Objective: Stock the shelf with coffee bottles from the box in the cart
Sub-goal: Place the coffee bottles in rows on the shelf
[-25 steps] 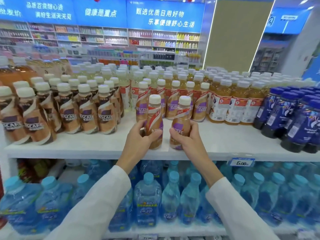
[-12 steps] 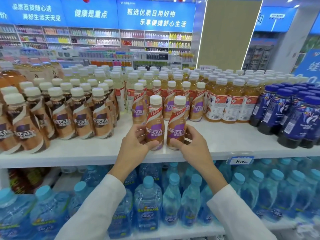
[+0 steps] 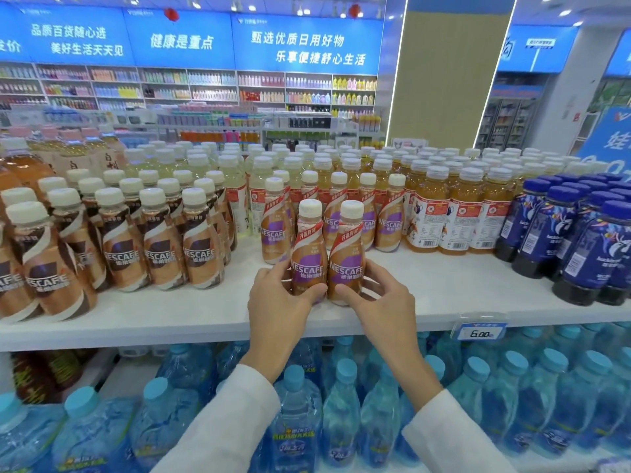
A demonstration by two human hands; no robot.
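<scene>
coffee bottles with purple-and-tan labels and cream caps [image 3: 389,223] are the goods here, and the long white shelf [image 3: 461,288] that takes them fills the view. on it, from the person's left, stand a block of brown-labelled coffee bottles [image 3: 160,254], a short row of the purple-labelled kind, amber tea bottles with white caps [image 3: 457,213] and dark blue bottles [image 3: 580,254]. pale blue water bottles [image 3: 341,414] pack the level below. the box and cart are out of view.

two more purple-labelled bottles stand upright near the shelf's front edge, touching side by side, just in front of that row: the left bottle [image 3: 308,254] and the right bottle [image 3: 346,254]. the left hand [image 3: 278,305] curls thumb and fingers round the lower body of the left bottle, and the right hand [image 3: 387,302] does the same to the right bottle. a small blue price tag [image 3: 479,332] sits on the shelf lip to the right.

the step looks like seating this pair. it would go best with both slid back, bases flat, until they meet the row behind, each lined up with a column and labels facing out. the low grip suits such tall, narrow bottles. letting go only once both stand firm should keep the neighbours from toppling.
</scene>
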